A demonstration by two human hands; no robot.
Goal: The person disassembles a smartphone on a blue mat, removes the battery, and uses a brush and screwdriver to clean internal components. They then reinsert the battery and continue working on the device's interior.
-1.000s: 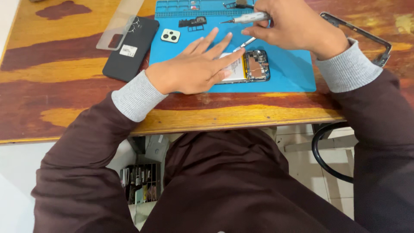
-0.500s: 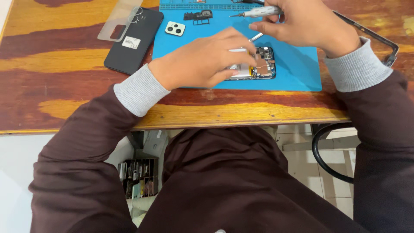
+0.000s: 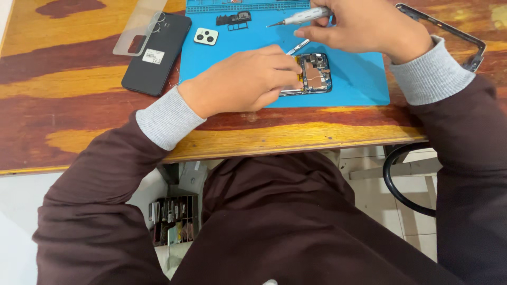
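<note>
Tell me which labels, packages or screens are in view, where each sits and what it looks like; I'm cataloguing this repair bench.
Label: small white rectangular sticker with dark print, on the black phone back cover lying on the wooden table left of the blue mat.
Clear protective film: pale see-through rectangle overlapping the cover's upper left corner.
No package or lit screen shows; the opened phone under the left hand lies circuit side up.
</note>
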